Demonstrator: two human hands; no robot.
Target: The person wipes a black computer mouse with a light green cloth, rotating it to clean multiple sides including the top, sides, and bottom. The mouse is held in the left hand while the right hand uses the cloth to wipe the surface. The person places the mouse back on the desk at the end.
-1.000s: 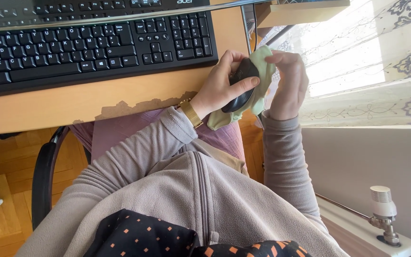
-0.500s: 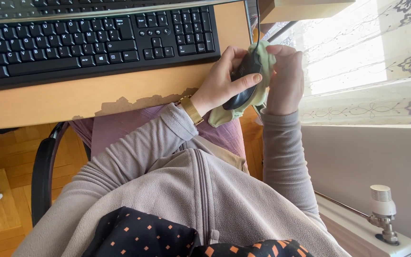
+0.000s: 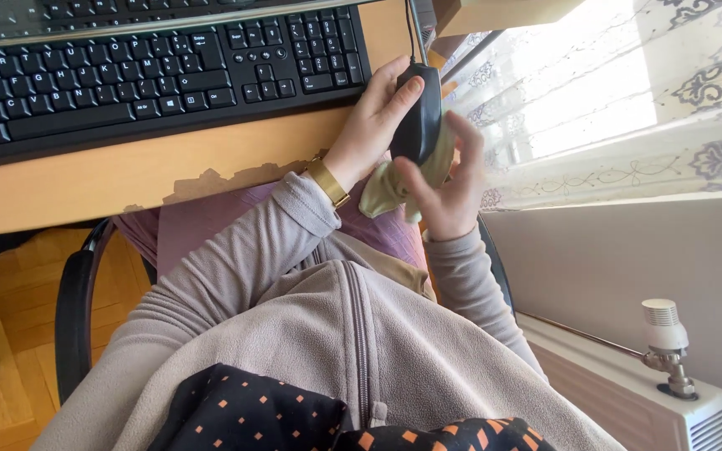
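Nearest the camera lay the person's lap: a grey fleece jacket [image 3: 353, 334] zipped over a dark patterned garment, with a black chair arm [image 3: 73, 309] at one side above the wood floor. Just beyond, off the desk edge and above the lap, the right hand [image 3: 444, 188] was closed around a pale green cloth [image 3: 386, 190], bunching it against the underside of a black computer mouse [image 3: 418, 113]. The left hand [image 3: 369, 125], a gold watch [image 3: 326, 181] at its wrist, clamped the mouse from the other side, thumb along its top. The mouse was in the air beside the corner of the desk [image 3: 152, 167], its cable running up out of view.

Beyond the hands sat a black keyboard [image 3: 152, 75], and to the right a lace curtain [image 3: 628, 92] and a radiator valve [image 3: 663, 334].

The mouse could probably have slipped, since its shell looked smooth and the cloth lay between it and one palm. A hard rub might also have tugged the taut cable, or pressed a button by accident.
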